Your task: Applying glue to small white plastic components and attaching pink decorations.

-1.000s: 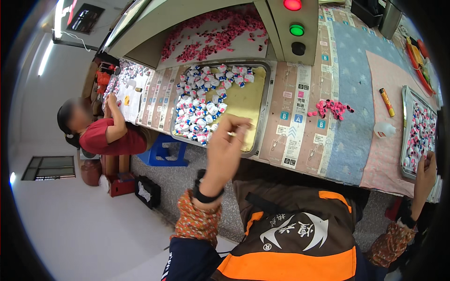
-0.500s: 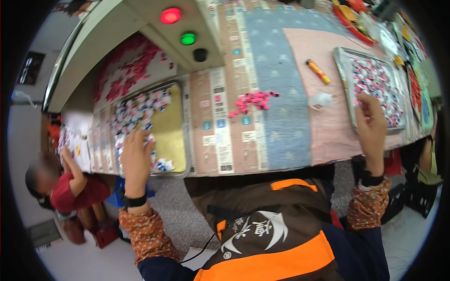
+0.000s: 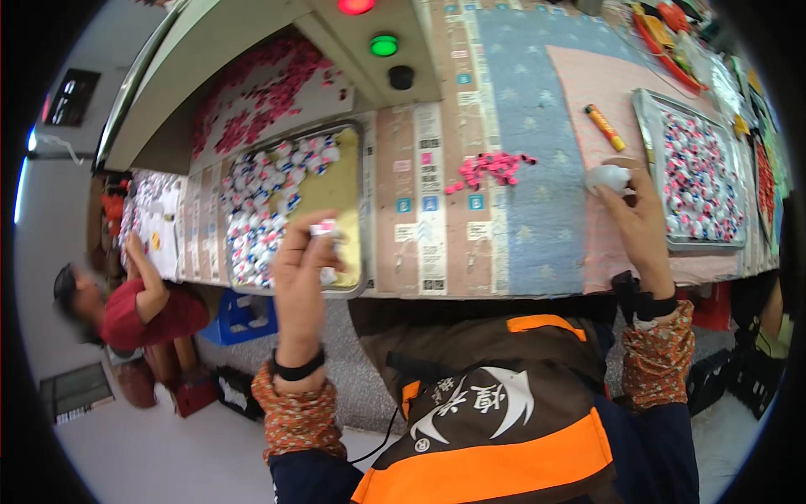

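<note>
My left hand (image 3: 300, 273) is closed in a pinch on a small white piece (image 3: 323, 227) with a pink mark, over the right side of a metal tray (image 3: 363, 202). Small white pieces (image 3: 252, 248) with blue and pink parts fill that tray's left side; its yellowish bottom shows on the right. My right hand (image 3: 642, 227) has its thumb and fingers around a small white bottle (image 3: 609, 177) on the pink cloth. Between my hands lies a loose pile of tiny pink pieces (image 3: 497, 168). Beyond the bottle rests a yellow-orange tube (image 3: 605, 128).
A second metal tray (image 3: 701, 244) of white, pink and blue pieces is at the right. At the far left stands a beige machine (image 3: 369, 76) with red and green lights and pink pieces under it. Another person (image 3: 155, 294) sits at the left. A red basket (image 3: 663, 50) is at the back right.
My left hand has lifted from among the pieces and moved right with one in its fingers. My right hand has left the right tray's edge and taken hold of the white bottle.
</note>
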Demonstrator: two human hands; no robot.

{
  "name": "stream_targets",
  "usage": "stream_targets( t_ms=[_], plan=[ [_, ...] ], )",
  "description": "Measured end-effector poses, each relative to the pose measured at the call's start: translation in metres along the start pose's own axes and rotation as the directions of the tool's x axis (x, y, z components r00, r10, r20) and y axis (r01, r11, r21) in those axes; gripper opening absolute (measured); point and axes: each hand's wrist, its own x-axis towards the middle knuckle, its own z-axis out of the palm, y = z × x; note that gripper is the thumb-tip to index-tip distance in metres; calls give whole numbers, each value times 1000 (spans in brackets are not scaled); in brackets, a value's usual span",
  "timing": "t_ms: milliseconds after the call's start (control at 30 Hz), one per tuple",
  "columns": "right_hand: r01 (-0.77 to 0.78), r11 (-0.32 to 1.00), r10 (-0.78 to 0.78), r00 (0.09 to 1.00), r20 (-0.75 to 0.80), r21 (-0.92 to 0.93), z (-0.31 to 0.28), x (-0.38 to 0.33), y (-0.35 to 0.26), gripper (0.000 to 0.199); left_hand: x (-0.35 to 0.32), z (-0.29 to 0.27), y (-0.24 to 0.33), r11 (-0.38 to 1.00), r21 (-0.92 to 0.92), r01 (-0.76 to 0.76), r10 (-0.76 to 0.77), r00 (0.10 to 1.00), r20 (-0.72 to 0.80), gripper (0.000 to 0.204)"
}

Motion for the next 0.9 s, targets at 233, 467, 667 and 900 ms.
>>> stream_targets(
  t_ms=[233,467,667,900],
  plan=[
    [-158,920,96,978,186,358,4,-24,-52,26,-44,77,-3,726,-540,425,-274,900,340,41],
    [-94,970,14,942,335,225,13,-62,-80,43,-62,103,-16,755,-454,473,-324,872,368,44],
    [19,938,-152,920,361,347,14,-90,-91,42,-74,113,-21,801,-414,432,-305,890,338,36],
    [401,897,-441,842,312,186,17,-81,-104,34,-87,119,-26,884,-312,349,-257,919,298,33]
  ],
)
